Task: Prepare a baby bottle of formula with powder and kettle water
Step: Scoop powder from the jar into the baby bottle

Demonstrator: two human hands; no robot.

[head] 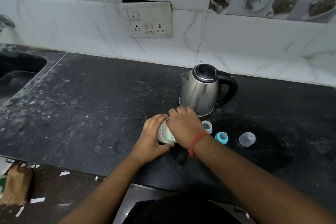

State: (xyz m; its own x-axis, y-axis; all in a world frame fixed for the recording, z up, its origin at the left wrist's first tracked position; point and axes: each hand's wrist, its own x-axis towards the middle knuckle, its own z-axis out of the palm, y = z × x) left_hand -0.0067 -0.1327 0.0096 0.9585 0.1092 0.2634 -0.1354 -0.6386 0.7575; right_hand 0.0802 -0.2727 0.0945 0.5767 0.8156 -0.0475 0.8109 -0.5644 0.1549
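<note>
Both my forearms reach forward, bare, converging at centre. My left hand (152, 138) is curled sideways, fingers wrapped round the far side, thumb along the near bottom edge, gripping. My right hand (183, 125) is palm down, arched over the top, fingers bent downward and closed, overlapping my left fingertips. Red thread band on my right wrist.

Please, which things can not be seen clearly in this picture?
- Jar top, head view: the right hand covers it, so lid or opening cannot be told.
- Jar contents: pale, blurred behind the left hand.
- Kettle water level: metal wall hides it.
- Tap: cut off by the left edge.
</note>
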